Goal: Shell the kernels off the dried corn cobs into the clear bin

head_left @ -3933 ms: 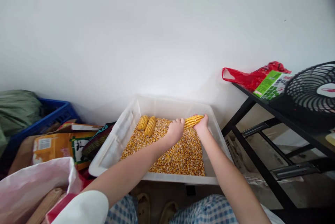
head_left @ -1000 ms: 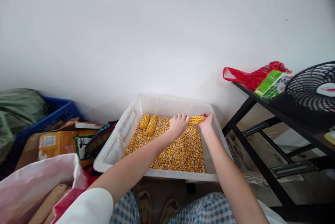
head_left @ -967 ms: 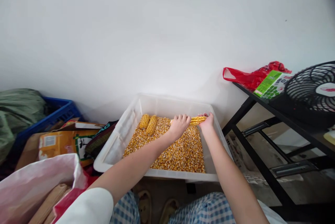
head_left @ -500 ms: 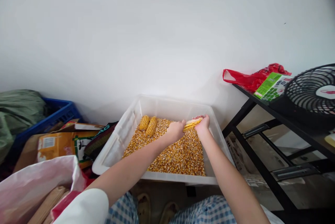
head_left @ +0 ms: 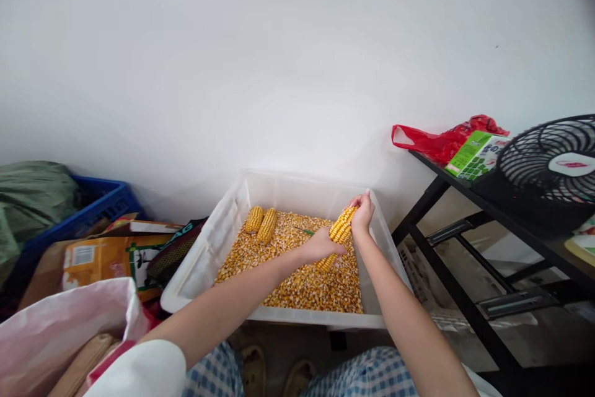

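Yellow corn ear (head_left: 343,225) is held above the kernels (head_left: 316,292) in the white tub (head_left: 325,319) by the right hand (head_left: 363,214) at its upper end and the left hand (head_left: 323,244) lower down, and should be worked low so strays are caught

White sleeve (head_left: 144,372) — blue-checked legwear (head_left: 372,373)

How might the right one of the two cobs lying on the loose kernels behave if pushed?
That cob is long and rounded, so it would probably roll sideways, though the loose kernels beneath might shift and slow it. Its tightly packed rows suggest it should feel stiff.
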A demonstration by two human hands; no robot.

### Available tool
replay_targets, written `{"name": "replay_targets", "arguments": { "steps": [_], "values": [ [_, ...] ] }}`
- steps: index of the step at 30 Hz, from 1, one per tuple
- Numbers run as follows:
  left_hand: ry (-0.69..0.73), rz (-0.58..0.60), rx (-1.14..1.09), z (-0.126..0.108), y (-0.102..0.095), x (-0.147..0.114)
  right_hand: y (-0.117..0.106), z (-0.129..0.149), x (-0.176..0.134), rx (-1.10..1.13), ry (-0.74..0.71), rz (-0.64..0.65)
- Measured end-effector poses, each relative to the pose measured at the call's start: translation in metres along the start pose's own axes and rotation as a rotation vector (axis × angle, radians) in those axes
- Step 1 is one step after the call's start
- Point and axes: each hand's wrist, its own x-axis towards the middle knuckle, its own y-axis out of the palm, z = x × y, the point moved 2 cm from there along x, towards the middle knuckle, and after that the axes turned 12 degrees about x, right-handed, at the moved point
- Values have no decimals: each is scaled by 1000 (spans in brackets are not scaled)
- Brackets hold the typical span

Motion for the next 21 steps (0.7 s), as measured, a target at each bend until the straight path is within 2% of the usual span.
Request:
{"name": "replay_targets", "arguments": {
  "steps": [2, 5, 8, 11, 13, 15, 19, 21],
  "values": [
    [-27, 63, -150, -1, 0, 1, -1, 0, 4, 19, 18, 4],
    [-41, 86, -250, -5, -11, 3, 0, -5, 10, 102, 155, 55],
    [-40, 49, -256, -9, -27, 2, 3, -14, 13, 100, 290, 156],
    [-44, 39, -208, -9, -37, 0, 1, -19, 17, 12, 286, 122],
    [-40, 22, -167, -7, -39, 1, -1, -19, 18, -16, 277, 61],
    [-34, -24, -118, -5, -41, 3, 0, -18, 15, -2, 342, 61],
    [-57, -95, -153, 0, -39, 6, 15, -19, -1, 161, 583, 216],
    [-93, -61, -267, 0, -36, 5, 22, -19, -10, 229, 578, 240]
  ]
}}
